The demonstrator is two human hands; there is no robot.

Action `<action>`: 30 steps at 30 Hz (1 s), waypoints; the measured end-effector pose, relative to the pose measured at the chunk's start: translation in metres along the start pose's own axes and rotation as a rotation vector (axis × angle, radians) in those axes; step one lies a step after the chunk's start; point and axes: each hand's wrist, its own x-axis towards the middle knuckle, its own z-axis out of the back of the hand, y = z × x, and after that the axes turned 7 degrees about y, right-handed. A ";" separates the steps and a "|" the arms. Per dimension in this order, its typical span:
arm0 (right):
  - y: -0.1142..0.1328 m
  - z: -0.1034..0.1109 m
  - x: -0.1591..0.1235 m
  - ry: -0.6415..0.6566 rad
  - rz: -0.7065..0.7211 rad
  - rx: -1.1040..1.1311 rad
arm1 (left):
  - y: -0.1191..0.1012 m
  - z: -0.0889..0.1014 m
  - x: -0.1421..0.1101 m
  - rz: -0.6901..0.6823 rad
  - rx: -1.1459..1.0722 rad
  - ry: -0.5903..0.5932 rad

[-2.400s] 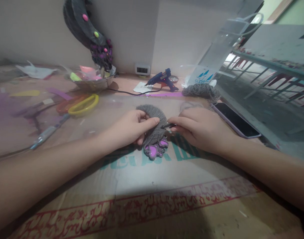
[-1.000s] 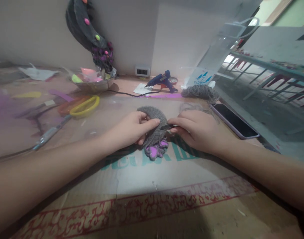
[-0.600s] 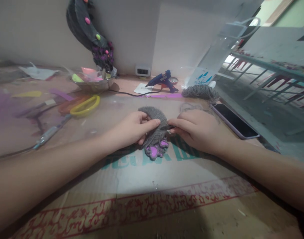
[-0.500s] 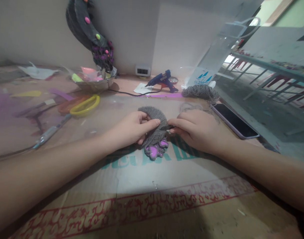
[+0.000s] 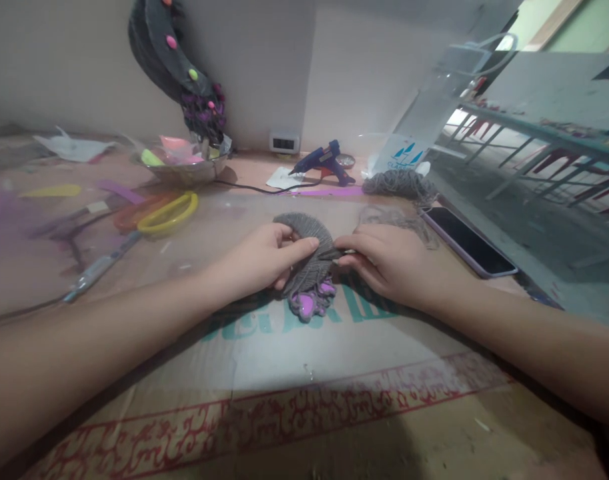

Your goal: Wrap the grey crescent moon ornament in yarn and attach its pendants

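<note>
A grey crescent wrapped in yarn (image 5: 312, 230) is held just above the cardboard, its lower end trimmed with purple and grey flower-like pieces (image 5: 306, 303). My left hand (image 5: 274, 253) grips the crescent from its inner side, thumb on the front face. On the outer side, my right hand (image 5: 379, 257) is closed in a pinch at the crescent's edge, with grey yarn between thumb and forefinger. The yarn's far end is hidden by the right hand. A loose strand trails behind that hand toward a grey yarn skein (image 5: 402, 185).
A blue glue gun (image 5: 324, 163) rests on white paper at the back. Yellow-handled scissors (image 5: 169, 212) and a bowl (image 5: 184, 172) of scraps are at left. At right lies a phone (image 5: 469, 241). A larger decorated crescent (image 5: 172, 60) stands behind the bowl.
The view has shifted very slightly. Both hands keep their grip on the crescent and yarn, with the right fingers moved only a little.
</note>
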 end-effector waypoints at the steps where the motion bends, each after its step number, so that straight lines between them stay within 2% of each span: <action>1: 0.000 -0.001 -0.001 -0.009 -0.014 0.033 | 0.000 0.000 0.000 0.000 -0.008 -0.002; 5: -0.001 -0.001 -0.002 -0.010 -0.026 0.073 | 0.000 0.000 -0.001 -0.004 -0.018 -0.002; 17: 0.004 0.007 0.002 0.067 0.005 -0.123 | 0.001 0.000 0.000 -0.011 0.013 -0.007; 30: 0.003 0.002 0.002 0.048 0.027 -0.137 | 0.002 -0.002 0.001 -0.031 0.028 -0.005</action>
